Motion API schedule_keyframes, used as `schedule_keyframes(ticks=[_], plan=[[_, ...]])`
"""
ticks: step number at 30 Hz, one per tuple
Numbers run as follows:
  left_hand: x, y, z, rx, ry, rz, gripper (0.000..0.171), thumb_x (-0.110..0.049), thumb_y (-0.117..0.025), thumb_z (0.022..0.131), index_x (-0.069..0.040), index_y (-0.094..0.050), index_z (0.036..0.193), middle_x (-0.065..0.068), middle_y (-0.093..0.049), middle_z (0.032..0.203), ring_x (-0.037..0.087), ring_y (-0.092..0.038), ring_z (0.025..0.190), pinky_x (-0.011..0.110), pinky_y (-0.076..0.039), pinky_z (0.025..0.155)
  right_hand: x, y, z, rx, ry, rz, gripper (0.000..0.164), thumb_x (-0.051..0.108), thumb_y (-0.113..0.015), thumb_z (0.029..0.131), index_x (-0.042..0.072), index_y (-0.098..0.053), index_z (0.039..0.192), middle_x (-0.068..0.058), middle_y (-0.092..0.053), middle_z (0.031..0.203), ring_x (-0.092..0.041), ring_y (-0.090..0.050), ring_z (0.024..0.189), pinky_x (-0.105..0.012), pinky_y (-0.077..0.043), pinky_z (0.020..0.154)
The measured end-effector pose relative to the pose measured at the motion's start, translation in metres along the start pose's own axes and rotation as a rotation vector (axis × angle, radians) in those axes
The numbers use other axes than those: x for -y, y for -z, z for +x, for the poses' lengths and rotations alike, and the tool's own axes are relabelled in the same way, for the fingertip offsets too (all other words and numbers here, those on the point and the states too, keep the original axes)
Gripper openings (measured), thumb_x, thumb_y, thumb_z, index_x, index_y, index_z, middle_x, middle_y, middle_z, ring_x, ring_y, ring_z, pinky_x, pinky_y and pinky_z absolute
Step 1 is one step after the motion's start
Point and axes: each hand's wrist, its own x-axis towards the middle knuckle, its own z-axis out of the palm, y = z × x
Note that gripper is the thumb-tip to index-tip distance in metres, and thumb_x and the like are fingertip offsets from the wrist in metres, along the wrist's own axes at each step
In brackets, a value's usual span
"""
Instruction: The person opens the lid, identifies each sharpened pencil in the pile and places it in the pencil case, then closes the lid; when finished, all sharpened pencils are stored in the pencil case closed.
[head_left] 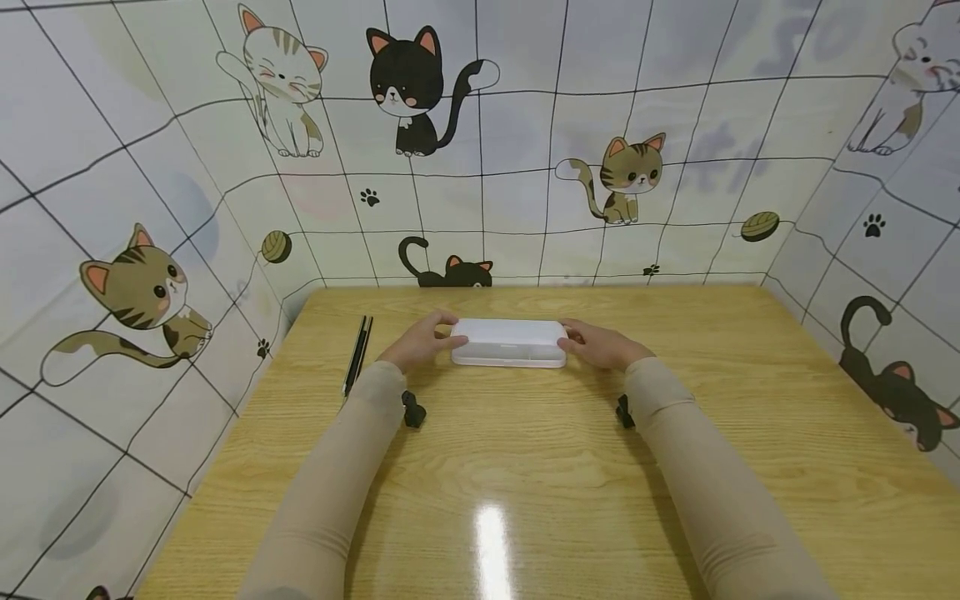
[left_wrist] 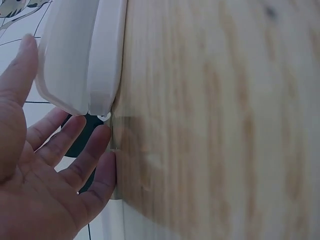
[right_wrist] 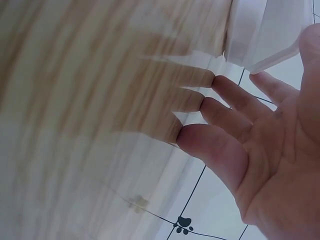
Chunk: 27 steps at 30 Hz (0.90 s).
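A white, partly translucent pencil case lies lengthwise across the far half of the table with its lid closed. My left hand grips its left end, thumb at the front and forefinger at the back corner. In the left wrist view the case has the left fingertips right at its end. My right hand holds the right end the same way. The right wrist view shows the right thumb by the lid edge, with the lower fingers resting along the tabletop.
Two slim dark pens or pencils lie side by side left of my left hand. The wooden table meets a cat-patterned cloth at its back and sides. Small black wrist mounts hang beneath the sleeves.
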Motion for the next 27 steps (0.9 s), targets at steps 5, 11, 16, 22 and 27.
schedule_keyframes(ticks=[5,11,16,22,27], plan=[[-0.0008,-0.0001,0.0004,0.012,-0.017,0.014,0.065,-0.048,-0.07,0.094,-0.015,-0.048,0.145,0.007,-0.041,0.155,0.033,-0.05,0.133,0.049,-0.048,0.102,0.0005,0.0001,-0.0004,-0.011,0.033,0.01,0.072,0.047,-0.046,0.107,0.013,-0.016,0.163,-0.022,-0.039,0.157,-0.044,-0.035,0.144,-0.062,-0.027,0.116],[-0.0006,0.0002,0.0021,0.02,-0.013,0.022,0.075,-0.048,-0.073,0.092,-0.012,-0.042,0.151,0.007,-0.042,0.153,0.033,-0.05,0.133,0.049,-0.047,0.104,0.0017,0.0012,-0.0008,-0.001,0.042,0.015,0.072,0.043,-0.049,0.107,0.01,-0.017,0.163,-0.023,-0.037,0.158,-0.044,-0.032,0.146,-0.061,-0.025,0.117],[-0.002,-0.0002,0.0017,0.03,-0.016,0.024,0.083,-0.044,-0.074,0.092,-0.008,-0.036,0.157,0.009,-0.039,0.156,0.035,-0.049,0.134,0.049,-0.047,0.104,0.0036,0.0032,-0.0016,0.04,0.036,0.054,0.078,0.046,-0.05,0.106,0.008,-0.013,0.163,-0.026,-0.031,0.16,-0.045,-0.028,0.147,-0.061,-0.024,0.117],[-0.0052,-0.0017,-0.0007,0.046,-0.032,0.035,0.083,-0.038,-0.075,0.093,-0.005,-0.034,0.157,0.012,-0.034,0.161,0.037,-0.05,0.134,0.048,-0.048,0.103,0.0037,0.0033,-0.0015,0.045,0.037,0.074,0.084,0.049,-0.055,0.103,0.007,-0.013,0.163,-0.027,-0.029,0.161,-0.046,-0.026,0.147,-0.062,-0.024,0.117],[-0.0043,-0.0034,0.0003,0.053,-0.041,0.059,0.083,-0.038,-0.076,0.093,-0.005,-0.034,0.157,0.013,-0.027,0.163,0.038,-0.051,0.132,0.048,-0.049,0.102,0.0028,0.0017,-0.0015,0.037,0.005,0.052,0.089,0.052,-0.059,0.1,0.01,-0.013,0.163,-0.024,-0.027,0.162,-0.044,-0.026,0.148,-0.062,-0.024,0.117]])
